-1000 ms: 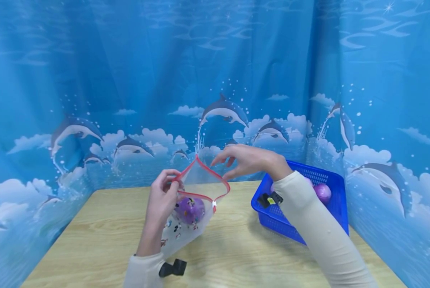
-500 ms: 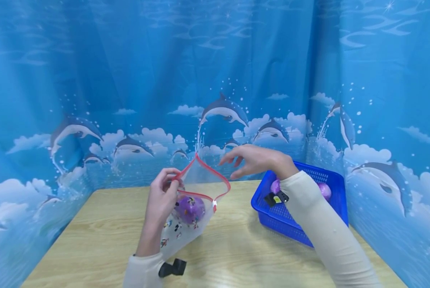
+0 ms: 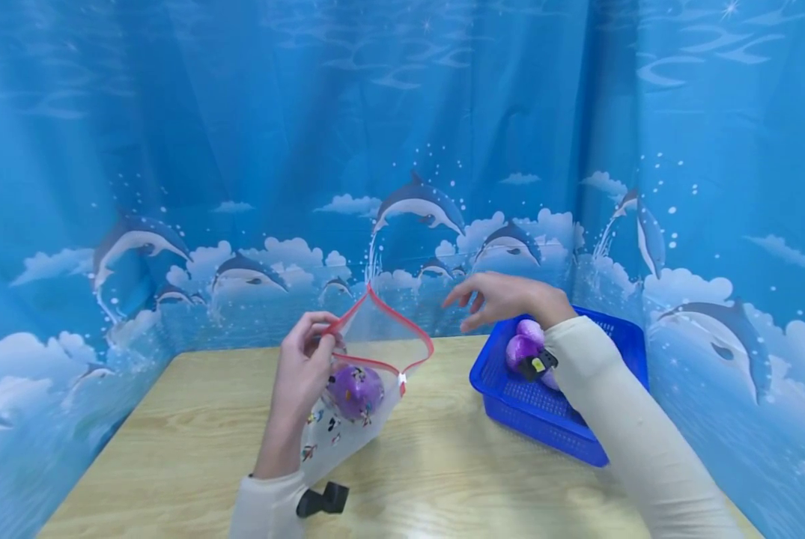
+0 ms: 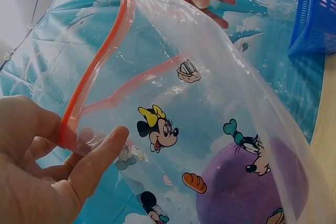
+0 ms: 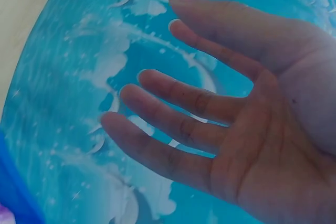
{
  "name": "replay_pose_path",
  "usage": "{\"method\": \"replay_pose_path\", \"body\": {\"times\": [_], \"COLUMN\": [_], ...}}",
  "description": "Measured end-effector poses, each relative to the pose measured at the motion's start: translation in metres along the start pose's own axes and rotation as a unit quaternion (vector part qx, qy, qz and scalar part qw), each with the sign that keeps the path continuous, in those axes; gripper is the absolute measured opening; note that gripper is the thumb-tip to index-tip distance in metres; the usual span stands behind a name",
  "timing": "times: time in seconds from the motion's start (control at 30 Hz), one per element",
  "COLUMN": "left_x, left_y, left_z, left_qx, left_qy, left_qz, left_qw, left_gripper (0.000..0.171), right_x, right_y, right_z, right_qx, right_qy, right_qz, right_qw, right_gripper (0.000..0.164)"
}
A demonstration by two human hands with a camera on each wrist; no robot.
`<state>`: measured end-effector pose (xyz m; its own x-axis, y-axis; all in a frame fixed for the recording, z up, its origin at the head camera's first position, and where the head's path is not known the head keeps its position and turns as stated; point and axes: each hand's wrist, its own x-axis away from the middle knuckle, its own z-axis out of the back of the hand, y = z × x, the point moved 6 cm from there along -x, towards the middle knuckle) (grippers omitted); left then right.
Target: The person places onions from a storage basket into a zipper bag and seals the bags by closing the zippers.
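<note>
A clear zip bag with a red zip edge and cartoon prints stands with its mouth spread wide. My left hand pinches the left side of that red edge between thumb and fingers. Inside the bag lies a purple ball, seen through the plastic in the left wrist view as well. My right hand is held in the air between the bag and a blue basket, its fingers spread and the palm bare in the right wrist view. Shiny purple balls sit in the basket, partly covered by the right wrist.
The wooden table carries the bag at its middle and the basket on its right. Behind it hangs a blue curtain printed with dolphins and clouds, which also closes off both sides.
My right hand has moved right, away from the bag's mouth and toward the basket, uncovering balls at the basket's left. The left hand and the bag have stayed nearly still.
</note>
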<state>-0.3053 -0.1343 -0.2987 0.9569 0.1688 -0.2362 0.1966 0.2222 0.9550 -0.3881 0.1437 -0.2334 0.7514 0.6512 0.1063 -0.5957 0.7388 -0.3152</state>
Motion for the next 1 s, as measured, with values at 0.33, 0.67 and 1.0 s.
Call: {"method": "replay_pose_path", "body": {"times": [0.33,0.67,1.0], "left_x": [0.001,0.003,0.003], "left_y": [0.001,0.002,0.005], "left_z": [0.0,0.0,0.002], "left_qx": [0.001,0.001,-0.005], "left_qy": [-0.003,-0.004,0.0], "left_qz": [-0.01,-0.023,-0.023], "left_qw": [0.9999,0.9997,0.9997], "left_gripper": [0.026,0.026,0.026], "right_x": [0.002,0.004,0.003], "right_y": [0.055,0.101,0.142], "right_z": [-0.012,-0.032,-0.055], "right_qx": [-0.03,-0.079,-0.095], "right_qy": [-0.043,-0.061,-0.043], "right_qz": [-0.066,-0.111,-0.185], "right_qw": [0.996,0.989,0.977], "right_gripper": [0.049,0.05,0.05]}}
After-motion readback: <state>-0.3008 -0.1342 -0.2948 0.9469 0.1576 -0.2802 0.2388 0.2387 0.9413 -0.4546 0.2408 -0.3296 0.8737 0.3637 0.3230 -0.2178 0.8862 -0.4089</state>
